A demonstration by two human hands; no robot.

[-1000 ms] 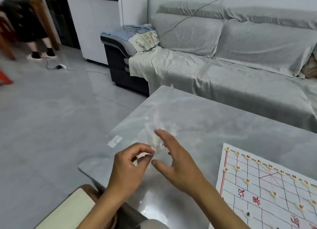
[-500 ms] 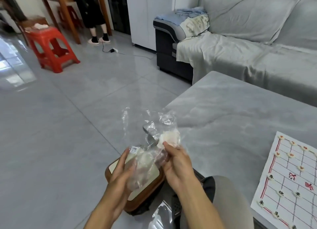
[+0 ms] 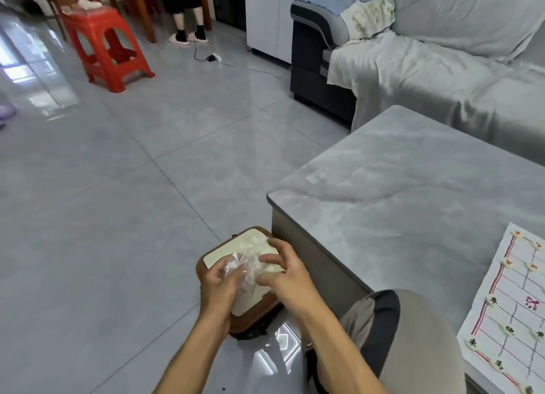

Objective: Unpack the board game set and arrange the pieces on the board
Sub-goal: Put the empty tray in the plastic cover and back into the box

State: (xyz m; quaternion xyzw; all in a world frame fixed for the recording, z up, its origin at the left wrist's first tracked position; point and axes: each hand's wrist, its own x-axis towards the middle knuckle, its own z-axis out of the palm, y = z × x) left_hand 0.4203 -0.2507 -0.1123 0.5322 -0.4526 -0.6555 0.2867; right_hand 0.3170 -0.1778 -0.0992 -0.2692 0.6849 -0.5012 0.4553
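Left hand (image 3: 219, 284): I see its fingers curled into the crumpled clear plastic bag (image 3: 244, 271), gripping the bag's left side.
Right hand (image 3: 284, 275): fingers bent over the bag's right side, pinching the plastic — both hands sit close together with the bag bunched between them.
Bag: held low, above a brown-edged stool (image 3: 219, 253) with a cream top that stands on the floor just left of the counter (image 3: 398, 193); I cannot tell what is inside.
Board (image 3: 513, 305): a white paper sheet with red lines, flat on the counter's right end, well apart from my hands.
Pieces (image 3: 491, 300): small round pale discs already set on the grid — several in rows along the sheet's near and far edges.
Knee (image 3: 413, 320): in grey shorts, beside the counter's near edge.
Room: red stool (image 3: 106, 39) far left, grey sofa (image 3: 442, 54) behind the counter.
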